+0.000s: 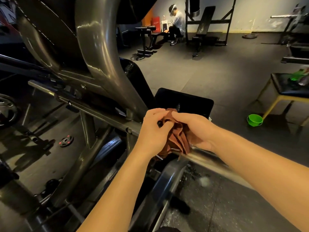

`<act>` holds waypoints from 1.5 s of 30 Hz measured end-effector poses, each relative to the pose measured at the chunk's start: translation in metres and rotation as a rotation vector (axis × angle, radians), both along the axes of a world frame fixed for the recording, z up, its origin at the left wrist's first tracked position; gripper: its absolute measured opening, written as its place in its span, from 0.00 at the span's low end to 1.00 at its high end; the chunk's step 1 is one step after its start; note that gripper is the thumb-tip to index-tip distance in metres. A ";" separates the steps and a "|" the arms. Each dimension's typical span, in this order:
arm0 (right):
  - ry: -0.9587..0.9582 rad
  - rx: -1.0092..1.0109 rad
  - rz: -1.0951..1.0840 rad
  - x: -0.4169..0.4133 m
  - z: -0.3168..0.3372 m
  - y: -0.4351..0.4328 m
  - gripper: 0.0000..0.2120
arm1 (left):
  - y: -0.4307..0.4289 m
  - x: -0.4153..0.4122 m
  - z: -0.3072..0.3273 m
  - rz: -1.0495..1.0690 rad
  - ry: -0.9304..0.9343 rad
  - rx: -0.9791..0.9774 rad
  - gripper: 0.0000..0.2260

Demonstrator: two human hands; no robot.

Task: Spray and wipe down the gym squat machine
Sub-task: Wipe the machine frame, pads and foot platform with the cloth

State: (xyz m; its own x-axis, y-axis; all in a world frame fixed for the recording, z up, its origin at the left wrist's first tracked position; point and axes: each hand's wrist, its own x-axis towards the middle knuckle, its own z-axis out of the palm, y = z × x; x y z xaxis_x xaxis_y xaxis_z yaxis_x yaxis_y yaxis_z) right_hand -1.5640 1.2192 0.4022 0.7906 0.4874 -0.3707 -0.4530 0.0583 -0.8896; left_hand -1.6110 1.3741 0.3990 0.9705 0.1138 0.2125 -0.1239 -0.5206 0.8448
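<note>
Both hands (153,131) (194,129) bunch a brown cloth (178,139) with curled fingers (164,125).

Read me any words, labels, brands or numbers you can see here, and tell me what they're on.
No text here can be read.
red bag at the far wall: pale marks, too small to read.
white board beside it: dark print, blurred.
red-and-white graphic, top left: cut off, unreadable.

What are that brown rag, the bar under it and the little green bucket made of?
The brown rag looks like soft cloth, maybe terry: it bunches in limp folds. The bar is metal, probably steel: smooth, glossy, bright reflections. The green bucket is likely plastic: uniform bright colour, slight sheen.
</note>
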 end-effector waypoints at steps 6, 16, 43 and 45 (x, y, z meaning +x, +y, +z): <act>-0.304 -0.072 -0.255 0.030 0.007 -0.006 0.12 | 0.041 0.012 -0.019 0.192 -0.053 -0.102 0.12; -0.763 -0.723 0.306 -0.005 -0.039 0.043 0.14 | 0.081 0.016 -0.079 0.234 0.139 0.412 0.14; -1.108 -1.131 0.112 -0.030 -0.073 0.029 0.12 | 0.057 0.038 -0.056 -0.048 0.215 0.441 0.05; -1.079 -1.103 0.101 -0.032 -0.076 0.020 0.12 | 0.056 0.043 -0.052 -0.078 0.237 0.470 0.05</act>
